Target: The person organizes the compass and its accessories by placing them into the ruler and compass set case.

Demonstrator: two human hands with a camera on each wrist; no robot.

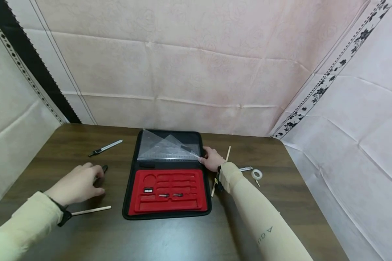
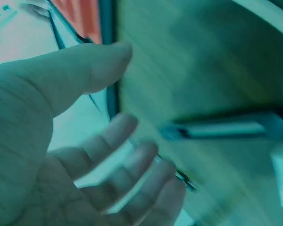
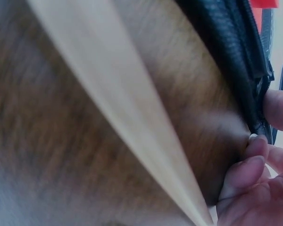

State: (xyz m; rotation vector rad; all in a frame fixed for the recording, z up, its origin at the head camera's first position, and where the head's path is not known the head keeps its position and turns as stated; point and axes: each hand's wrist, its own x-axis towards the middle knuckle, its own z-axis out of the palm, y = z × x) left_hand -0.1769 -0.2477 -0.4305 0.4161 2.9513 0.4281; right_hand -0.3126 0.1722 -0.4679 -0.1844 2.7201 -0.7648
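A black zip case [image 1: 170,216] lies open on the table, with a red moulded tray [image 1: 170,206] in its near half. Two clear set squares [image 1: 156,146] overlap in the far half. My right hand [image 1: 212,159] grips the case's right edge near the set squares' corner; in the right wrist view its thumb and fingers stand on either side of the black edge. To the left of the case, my left hand [image 1: 80,183] hovers with relaxed fingers and nothing in its grasp. Close to its fingertips lies a dark slim object [image 2: 226,129], blurred, its kind unclear.
A silver and black compass [image 1: 106,148] lies at the left back. One pale stick [image 1: 94,210] is near my left wrist, another [image 3: 118,103] under my right forearm. A white tape roll [image 1: 256,174] and a small metal tool [image 1: 246,169] sit right. Cloth walls surround the table.
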